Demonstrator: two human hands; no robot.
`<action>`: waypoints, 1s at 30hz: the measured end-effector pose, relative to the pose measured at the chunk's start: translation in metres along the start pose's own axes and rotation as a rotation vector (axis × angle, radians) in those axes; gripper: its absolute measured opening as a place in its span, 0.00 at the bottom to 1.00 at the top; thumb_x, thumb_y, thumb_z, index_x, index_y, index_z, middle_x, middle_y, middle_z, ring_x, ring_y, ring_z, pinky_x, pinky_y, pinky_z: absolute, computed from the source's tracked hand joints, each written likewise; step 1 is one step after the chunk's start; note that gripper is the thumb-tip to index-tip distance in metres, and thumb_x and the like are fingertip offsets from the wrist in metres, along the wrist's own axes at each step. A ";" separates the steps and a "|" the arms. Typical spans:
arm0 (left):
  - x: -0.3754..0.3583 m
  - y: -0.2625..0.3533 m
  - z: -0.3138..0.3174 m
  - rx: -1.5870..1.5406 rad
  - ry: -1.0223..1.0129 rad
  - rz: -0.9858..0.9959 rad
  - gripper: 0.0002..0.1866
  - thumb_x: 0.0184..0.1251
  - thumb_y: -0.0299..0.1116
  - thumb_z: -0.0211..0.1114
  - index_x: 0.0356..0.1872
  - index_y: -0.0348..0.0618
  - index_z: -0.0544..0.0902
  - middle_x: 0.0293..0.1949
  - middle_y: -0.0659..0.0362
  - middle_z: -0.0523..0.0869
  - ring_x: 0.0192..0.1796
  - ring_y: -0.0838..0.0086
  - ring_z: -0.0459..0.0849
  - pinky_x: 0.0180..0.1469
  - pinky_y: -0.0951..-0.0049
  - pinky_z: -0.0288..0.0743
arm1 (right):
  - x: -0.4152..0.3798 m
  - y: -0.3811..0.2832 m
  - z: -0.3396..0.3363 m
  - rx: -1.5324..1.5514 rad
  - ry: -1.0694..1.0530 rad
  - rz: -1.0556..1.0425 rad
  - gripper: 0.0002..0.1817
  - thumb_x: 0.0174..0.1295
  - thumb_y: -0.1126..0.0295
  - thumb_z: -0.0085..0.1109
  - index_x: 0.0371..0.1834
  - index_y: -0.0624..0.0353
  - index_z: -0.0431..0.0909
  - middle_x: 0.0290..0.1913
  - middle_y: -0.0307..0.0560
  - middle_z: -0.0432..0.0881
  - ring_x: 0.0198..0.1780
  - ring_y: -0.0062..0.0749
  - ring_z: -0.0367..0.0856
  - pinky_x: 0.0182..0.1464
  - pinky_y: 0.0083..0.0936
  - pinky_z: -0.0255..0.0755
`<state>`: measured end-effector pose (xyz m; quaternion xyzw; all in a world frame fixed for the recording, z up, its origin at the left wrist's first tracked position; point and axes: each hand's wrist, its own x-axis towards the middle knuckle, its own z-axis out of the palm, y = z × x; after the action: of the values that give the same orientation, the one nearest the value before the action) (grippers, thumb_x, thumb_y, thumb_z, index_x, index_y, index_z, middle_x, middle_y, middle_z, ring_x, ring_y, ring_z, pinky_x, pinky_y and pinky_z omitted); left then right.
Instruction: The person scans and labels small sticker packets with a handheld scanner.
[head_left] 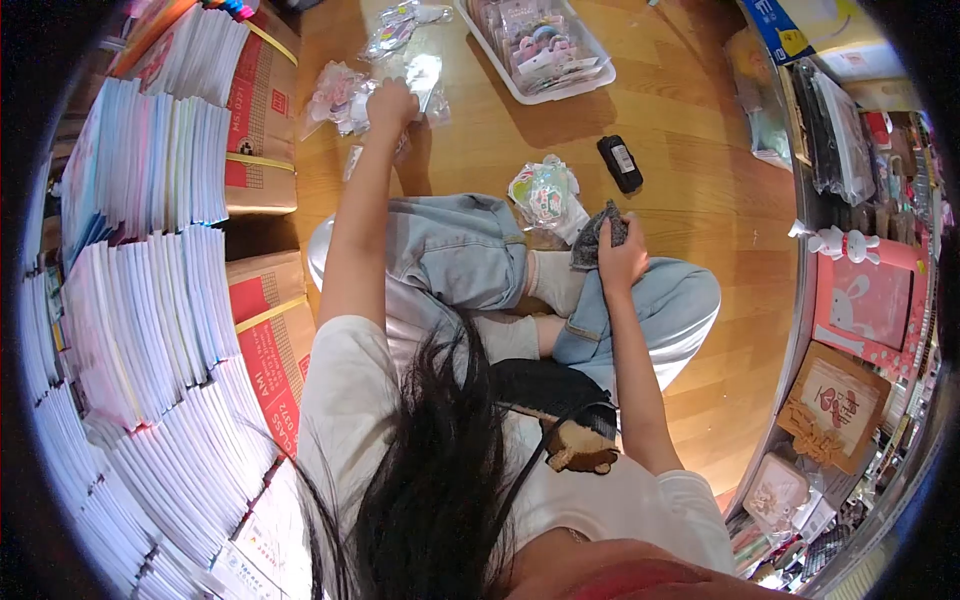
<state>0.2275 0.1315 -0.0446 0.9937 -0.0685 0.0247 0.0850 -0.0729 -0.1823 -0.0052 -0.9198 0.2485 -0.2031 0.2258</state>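
My left hand (pixel 392 105) reaches out over a loose group of clear plastic packets (pixel 425 78) on the wooden floor. Its fingers are curled, and whatever they may pinch is hidden. Beside it lies a packet with pale pink frilly contents (pixel 336 92). Close to my knee, my right hand (pixel 622 250) is closed around a dark grey cloth (pixel 590 243), whose pointed end sticks up above the fingers. Just left of that cloth sits a small pile of stickers in clear wrapping (pixel 546 192). A black pouch-like item with a white label (pixel 620 163) lies farther out.
A white plastic basket (pixel 540 98) of packaged goods stands at the far side. Tall stacks of booklets (pixel 150 330) and red-and-brown cartons (pixel 262 120) line the left. On the right, a shelf edge holds a pink rabbit frame (pixel 868 305) and a wooden plaque (pixel 835 400).
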 end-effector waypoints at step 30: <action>-0.188 0.142 -0.095 -2.370 -0.440 -0.099 0.14 0.60 0.32 0.62 0.42 0.34 0.77 0.41 0.54 0.83 0.44 0.70 0.83 0.43 0.73 0.79 | 0.001 -0.140 -0.089 0.689 -0.149 -0.162 0.10 0.55 0.69 0.61 0.30 0.62 0.71 0.24 0.42 0.75 0.29 0.19 0.69 0.34 0.20 0.66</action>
<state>0.0184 0.0341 0.0606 0.2830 -0.0234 -0.2266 0.9317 -0.0640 -0.1021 0.1401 -0.8186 0.0744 -0.2248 0.5234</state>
